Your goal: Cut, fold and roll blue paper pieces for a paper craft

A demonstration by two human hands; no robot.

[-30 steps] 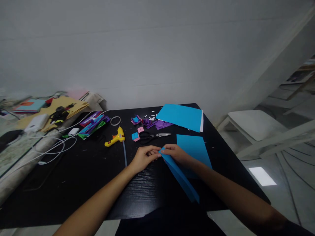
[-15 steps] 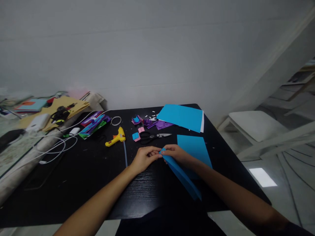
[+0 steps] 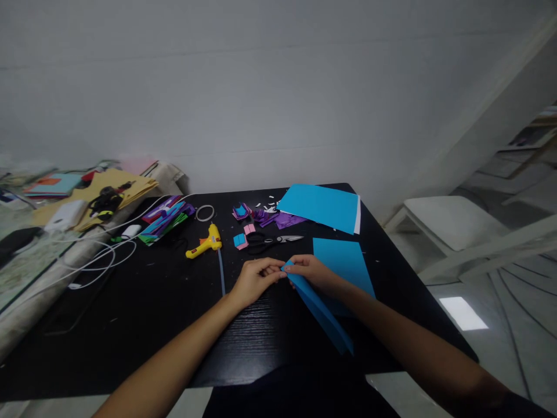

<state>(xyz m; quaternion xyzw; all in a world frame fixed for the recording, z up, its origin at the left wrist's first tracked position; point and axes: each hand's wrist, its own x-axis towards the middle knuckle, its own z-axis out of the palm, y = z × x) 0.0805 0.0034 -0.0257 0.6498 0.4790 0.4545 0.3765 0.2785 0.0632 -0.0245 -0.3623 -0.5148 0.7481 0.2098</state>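
Note:
A folded sheet of blue paper (image 3: pixel 319 307) slants from my fingers down toward the table's near edge. My right hand (image 3: pixel 314 271) pinches its upper end. Closed at the same corner is my left hand (image 3: pixel 260 280), its thumb and fingertips on the paper's tip. Under my right forearm lies another blue sheet (image 3: pixel 342 261), flat on the black table (image 3: pixel 174 337). Just beyond my hands are black-handled scissors (image 3: pixel 276 240) and small blue and pink folded paper pieces (image 3: pixel 240 241).
A yellow glue gun (image 3: pixel 209 242) with a trailing strip lies left of the scissors, near a tape ring (image 3: pixel 205 213). Blue sheets (image 3: pixel 322 206) over white paper and purple scraps (image 3: pixel 287 220) sit at the back. Coloured papers (image 3: pixel 163 220) and white cables (image 3: pixel 100 252) occupy the left.
Both hands hold nearly the same position at the paper's corner. The lower end of the folded blue sheet has shifted very slightly left.

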